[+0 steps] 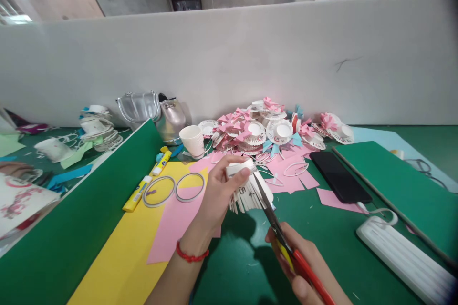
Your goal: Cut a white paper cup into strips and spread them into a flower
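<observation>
My left hand (219, 185) grips a white paper cup (244, 198) whose wall is cut into narrow strips that fan out below my fingers. Printed marks show on some of the strips. My right hand (305, 255) is wrapped around the red and yellow handles of a pair of scissors (274, 223). The blades point up and away from me, their tips at the cup's right side near my left thumb. Whether the blades are apart or together there is hard to see.
Behind my hands lie a heap of cut cups with pink bows (250, 128) and pink paper (289, 176). Left are a whole paper cup (192, 141), tape rings (159, 192), glue sticks (137, 194) and a green divider (89, 209). Right are a phone (339, 177) and a power strip (400, 252).
</observation>
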Demonstrator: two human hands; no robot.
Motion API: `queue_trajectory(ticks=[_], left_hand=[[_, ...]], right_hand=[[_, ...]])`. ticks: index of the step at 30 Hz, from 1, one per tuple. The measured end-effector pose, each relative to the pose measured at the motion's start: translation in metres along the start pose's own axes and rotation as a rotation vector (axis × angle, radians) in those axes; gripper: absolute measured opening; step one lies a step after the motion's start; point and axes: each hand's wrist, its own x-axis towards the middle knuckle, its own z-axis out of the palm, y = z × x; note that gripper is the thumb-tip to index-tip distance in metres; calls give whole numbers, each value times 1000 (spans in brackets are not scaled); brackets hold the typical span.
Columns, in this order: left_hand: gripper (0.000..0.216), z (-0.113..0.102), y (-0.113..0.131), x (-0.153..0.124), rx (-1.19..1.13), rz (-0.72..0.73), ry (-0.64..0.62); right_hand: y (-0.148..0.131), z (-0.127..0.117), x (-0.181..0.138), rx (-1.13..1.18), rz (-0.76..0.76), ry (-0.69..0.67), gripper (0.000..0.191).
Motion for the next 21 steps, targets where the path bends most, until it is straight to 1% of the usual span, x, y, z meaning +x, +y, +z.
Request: queue_trajectory(ticks=[9,11,16,21], left_hand=[[18,2,2,0,17,1,-5],[18,2,2,-1,6,-8,-3],[23,4,3,-2,21,-16,0],[21,4,2,-2,26,-19,-26]], right_hand=[[-9,0,4,-67,-18,21,62],[-9,0,4,-59,-28,26,60],[-8,0,6,28,-24,-25,63],[-8,2,6,9,-9,2,61]])
